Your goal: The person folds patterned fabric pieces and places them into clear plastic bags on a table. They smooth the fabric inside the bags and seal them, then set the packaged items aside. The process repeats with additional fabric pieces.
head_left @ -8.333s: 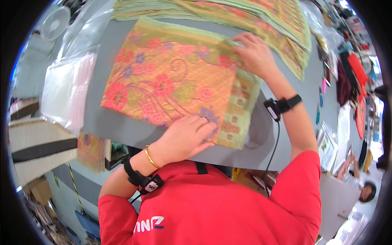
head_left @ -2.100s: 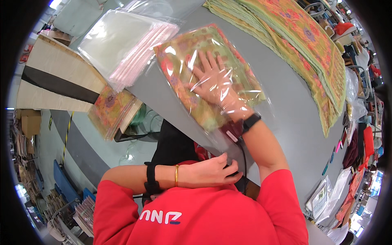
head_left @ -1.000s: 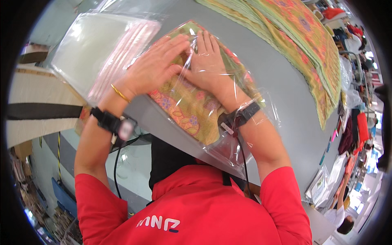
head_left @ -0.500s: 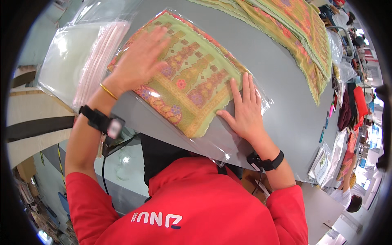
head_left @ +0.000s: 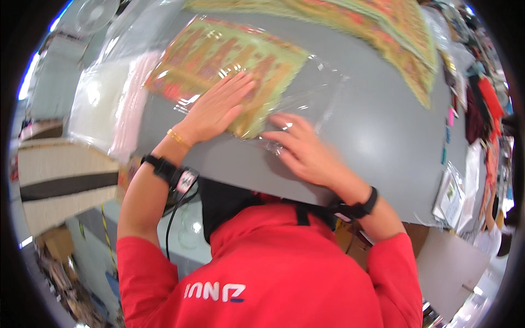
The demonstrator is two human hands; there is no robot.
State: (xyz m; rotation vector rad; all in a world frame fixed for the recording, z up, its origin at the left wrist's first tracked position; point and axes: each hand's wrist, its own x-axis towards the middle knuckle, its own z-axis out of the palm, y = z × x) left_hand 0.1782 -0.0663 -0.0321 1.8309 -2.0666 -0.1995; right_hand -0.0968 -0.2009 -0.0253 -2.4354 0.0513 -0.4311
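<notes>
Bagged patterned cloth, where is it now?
In the head view, the bagged patterned cloth lies upper left of centre on the gray table, under the left hand, right of the plastic stack.

Bright light glares off the clear bag (head_left: pixel 306 90), the right hand (head_left: pixel 307 151) blurs, and the table edge (head_left: pixel 240 183) curves.

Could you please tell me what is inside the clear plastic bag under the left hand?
Inside the clear plastic bag is a patterned cloth with a pale green edge. The left hand covers part of it; whatever lies beneath its top face is hidden.
</notes>
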